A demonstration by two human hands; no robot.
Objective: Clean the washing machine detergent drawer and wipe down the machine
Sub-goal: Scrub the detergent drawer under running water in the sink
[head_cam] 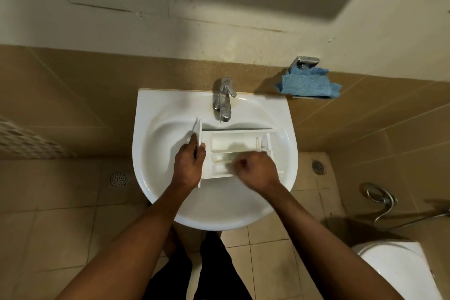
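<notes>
— Over the sink (155,192), as the head view had it, where was the detergent drawer (233,143)?

— It lay across the bowl, just on the near side of the tap (224,102). Its compartments faced up and its front panel was at the left end. I saw no water coming from the spout.

— And the hands?

— The left hand (188,165) grasped the front panel, fingers on one face and thumb on the other, steadying it. The right hand (257,170) was clenched over the nearest compartments and blurred. A thin pale stick showed just right of it, but I could not tell whether the fist clasped a brush or nothing at all.

— Anything else about?

— A blue cloth (306,85) hung on a metal holder (305,61) on the far wall, right of the sink and well apart from both hands. A toilet (399,268) sat in the near right corner.

— What might have gone wrong from there?

— To my mind, the drawer was held at one end only while it rested on the curved sides of the bowl. A hard scrub toward the right end could have tipped or skidded it against the basin and cracked a thin partition. Wet plastic could also have slipped out of the left grip. With the scrubbing kept to the near row, residue in the far compartment might have been missed. The machine itself was not in view, so I judged the wiping not yet begun.
</notes>
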